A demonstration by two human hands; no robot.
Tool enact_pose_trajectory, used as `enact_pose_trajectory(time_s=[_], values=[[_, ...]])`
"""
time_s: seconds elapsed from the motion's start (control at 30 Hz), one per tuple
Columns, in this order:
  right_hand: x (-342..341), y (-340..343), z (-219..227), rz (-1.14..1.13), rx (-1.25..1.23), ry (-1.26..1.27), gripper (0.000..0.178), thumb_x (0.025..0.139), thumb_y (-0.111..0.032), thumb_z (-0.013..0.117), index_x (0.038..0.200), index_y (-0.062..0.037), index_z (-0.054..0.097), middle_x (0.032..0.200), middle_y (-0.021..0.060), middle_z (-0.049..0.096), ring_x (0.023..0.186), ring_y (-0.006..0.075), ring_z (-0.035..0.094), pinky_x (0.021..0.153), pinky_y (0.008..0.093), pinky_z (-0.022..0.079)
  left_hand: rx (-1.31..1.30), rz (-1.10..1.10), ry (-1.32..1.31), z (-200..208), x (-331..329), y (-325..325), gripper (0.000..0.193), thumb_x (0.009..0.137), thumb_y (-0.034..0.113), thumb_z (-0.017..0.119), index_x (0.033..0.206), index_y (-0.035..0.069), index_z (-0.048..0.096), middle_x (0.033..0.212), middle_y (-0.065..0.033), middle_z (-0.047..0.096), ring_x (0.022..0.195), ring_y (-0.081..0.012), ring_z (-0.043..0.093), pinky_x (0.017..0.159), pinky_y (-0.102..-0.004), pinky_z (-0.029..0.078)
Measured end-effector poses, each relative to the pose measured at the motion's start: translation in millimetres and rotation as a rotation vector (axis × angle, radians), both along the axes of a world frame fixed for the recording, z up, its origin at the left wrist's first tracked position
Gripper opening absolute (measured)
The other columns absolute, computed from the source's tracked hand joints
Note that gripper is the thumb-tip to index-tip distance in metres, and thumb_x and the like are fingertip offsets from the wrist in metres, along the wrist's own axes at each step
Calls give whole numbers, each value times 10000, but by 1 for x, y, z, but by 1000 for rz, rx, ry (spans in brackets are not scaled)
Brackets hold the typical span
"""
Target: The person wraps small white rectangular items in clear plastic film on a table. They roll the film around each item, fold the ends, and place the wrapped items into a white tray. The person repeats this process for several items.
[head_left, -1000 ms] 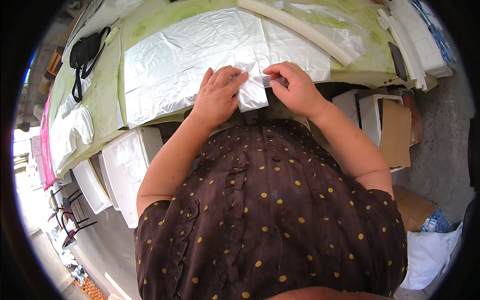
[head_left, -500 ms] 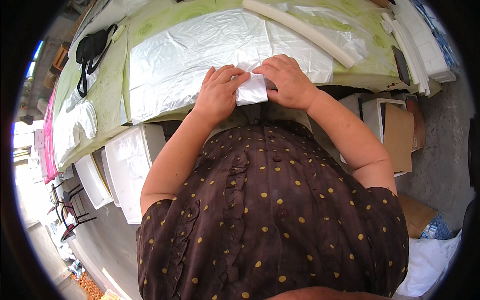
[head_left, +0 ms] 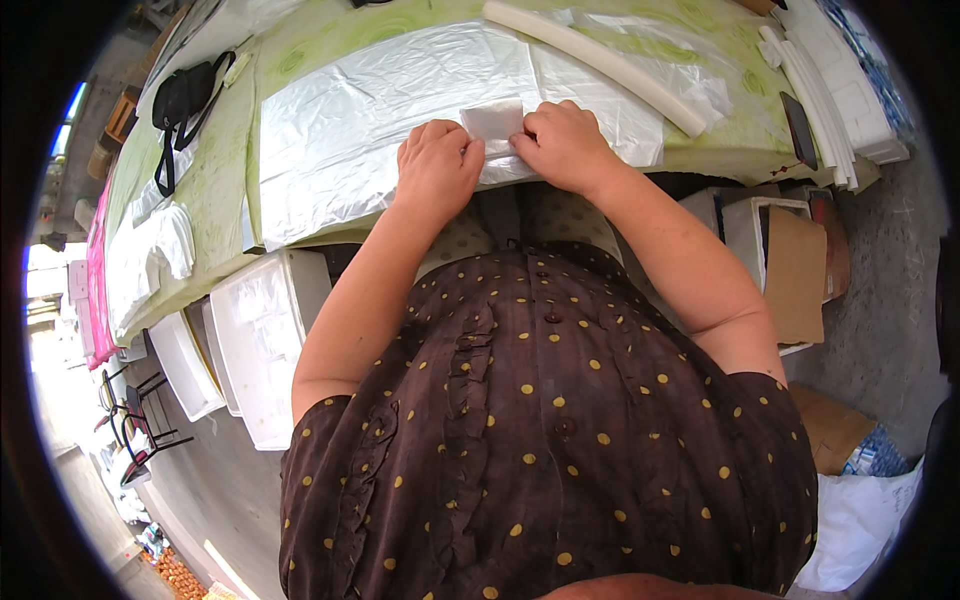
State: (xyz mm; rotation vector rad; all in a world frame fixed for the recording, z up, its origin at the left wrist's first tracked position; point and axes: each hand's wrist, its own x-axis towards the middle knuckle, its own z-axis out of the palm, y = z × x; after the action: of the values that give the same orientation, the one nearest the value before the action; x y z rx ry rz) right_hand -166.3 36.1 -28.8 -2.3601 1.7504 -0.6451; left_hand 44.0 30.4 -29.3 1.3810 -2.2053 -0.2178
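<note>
A small white rectangular piece [head_left: 492,122], thin and film-like, lies between my hands over the near edge of a big silvery-white plastic sheet [head_left: 340,130]. At its left side my left hand [head_left: 436,165] is closed, thumb pressed against the curled fingers by the piece's edge. My right hand [head_left: 568,146] pinches the piece near its lower right corner, with the other fingers curled. The fingertips partly hide both side edges, and I cannot tell whether it is paper or plastic film.
A long cream roll [head_left: 600,65] lies across the sheet's far right on the green-patterned tablecloth [head_left: 225,200]. A black bag [head_left: 185,95] is at left, a dark phone [head_left: 799,130] at right. White foam boxes [head_left: 262,345] stand below the table's left side.
The white piece has moved away from me and slightly left, and now lies flatter. My fingers, earlier stretched over it, have curled in at its sides.
</note>
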Motion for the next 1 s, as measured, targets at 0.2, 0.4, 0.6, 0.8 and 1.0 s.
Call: enact_pose_trajectory(time_s=[0.2,0.4,0.6,0.8,1.0], values=[[8,1,3,-111,18,80,325,892,-359,579,807,-71,704,922,115,682,920,362,611,802,484,488,94,70,-163,15,-9,-7,248,913,296,621,965,81,732,1186,-88,664,1175,-329,561,1019,-471,404],[14,2,17,-131,146,121,307,899,-340,581,895,-74,736,1015,104,695,1008,339,612,891,484,463,-228,-1,57,0,-9,-5,439,937,314,595,1351,168,594,1459,-83,520,1375,-322,441,1130,-529,319],[12,4,14,-150,141,-4,364,899,-330,603,1171,-102,683,1060,91,701,1056,335,616,915,492,462,87,-117,-345,3,-19,-4,583,1019,423,436,1557,207,384,1656,-41,291,1538,-310,220,1205,-635,151],[5,-5,12,-71,128,44,478,868,-345,599,1326,-210,621,1101,97,706,1071,330,638,921,491,495,128,-113,-360,1,-18,-7,609,994,469,407,1548,216,405,1651,-115,290,1544,-362,179,1215,-640,108],[11,-14,33,-76,332,116,566,826,-348,578,1373,-206,607,1121,131,704,1084,351,641,927,459,519,-38,-51,-143,8,-13,17,598,936,358,569,1501,198,462,1582,-158,384,1481,-403,283,1200,-597,183]])
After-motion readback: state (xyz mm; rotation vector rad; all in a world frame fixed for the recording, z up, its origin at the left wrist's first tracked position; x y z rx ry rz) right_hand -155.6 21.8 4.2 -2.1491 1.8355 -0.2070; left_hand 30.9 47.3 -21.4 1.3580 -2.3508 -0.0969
